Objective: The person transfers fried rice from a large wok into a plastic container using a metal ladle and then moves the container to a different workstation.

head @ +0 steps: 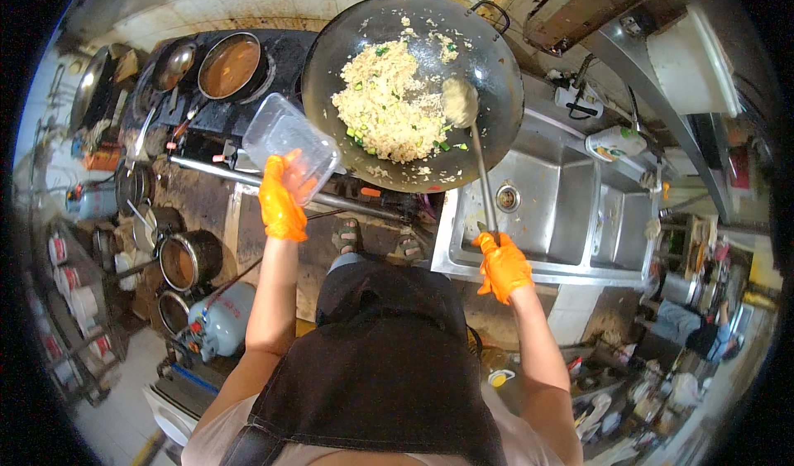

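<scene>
My left hand (282, 199), in an orange glove, holds a clear plastic container (288, 137) tilted at the wok's left rim. No food shows inside it. My right hand (504, 266), gloved the same way, grips the handle of a long metal ladle (484, 177). The ladle's bowl (460, 102), coated with rice, is over the right part of a large dark wok (496, 137). Fried rice (384, 106) with green pieces spreads across the wok's middle and left, and stray grains cling to its walls.
Left of the wok, a pot of brown sauce (229, 68) stands on the black stove (180, 109), beside a metal ladle (180, 61). A steel double sink (570, 205) lies to the right. A gas cylinder (224, 318) and pots (189, 260) stand at lower left. Another person (698, 329) is at far right.
</scene>
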Demonstrator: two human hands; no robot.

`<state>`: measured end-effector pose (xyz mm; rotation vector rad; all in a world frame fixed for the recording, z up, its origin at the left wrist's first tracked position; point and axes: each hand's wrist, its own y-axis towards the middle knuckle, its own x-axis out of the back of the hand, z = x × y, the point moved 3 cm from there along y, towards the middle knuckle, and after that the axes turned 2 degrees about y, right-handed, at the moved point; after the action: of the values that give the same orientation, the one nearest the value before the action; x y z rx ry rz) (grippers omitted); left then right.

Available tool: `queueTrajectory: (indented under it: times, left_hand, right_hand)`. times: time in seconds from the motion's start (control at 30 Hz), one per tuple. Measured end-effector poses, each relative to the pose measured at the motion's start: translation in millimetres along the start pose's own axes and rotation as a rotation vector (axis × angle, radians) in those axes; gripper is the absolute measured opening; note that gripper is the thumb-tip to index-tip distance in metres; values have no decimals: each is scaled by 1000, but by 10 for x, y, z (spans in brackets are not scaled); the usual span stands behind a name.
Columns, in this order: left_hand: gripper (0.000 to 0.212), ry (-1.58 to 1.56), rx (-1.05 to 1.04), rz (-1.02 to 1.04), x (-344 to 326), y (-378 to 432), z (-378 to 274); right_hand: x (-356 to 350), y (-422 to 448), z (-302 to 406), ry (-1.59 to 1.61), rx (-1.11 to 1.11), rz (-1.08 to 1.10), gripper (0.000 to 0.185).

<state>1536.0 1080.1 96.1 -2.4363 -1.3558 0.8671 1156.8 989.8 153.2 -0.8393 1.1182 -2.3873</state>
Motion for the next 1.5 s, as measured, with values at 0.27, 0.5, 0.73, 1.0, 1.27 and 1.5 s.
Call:
queueTrajectory:
  times: [0.27,0.5,0.73,1.0,1.27,1.5]
  left_hand:
    - [43,-120,185,180,-87,352,-49]
    - [42,-158,225,245,89,564,17]
    - [44,-184,197,225,83,294,-87]
    - [42,-69,215,248,423,493,243]
    - [51,2,85,147,263,491,-60]
    - [58,114,136,236,278,797,-61]
  right_hand:
    - [-776,-353,310,893,-295,663,42]
    - [-881,15,549,1211,-111,1073,50]
    - [-303,-758,516,-526,380,-202,60]
    - [-871,-454,823,-845,463,-302,62]
    - [-686,48,774,279,291,-94,59]
    - [-1027,353,1011,-482,419,-301,66]
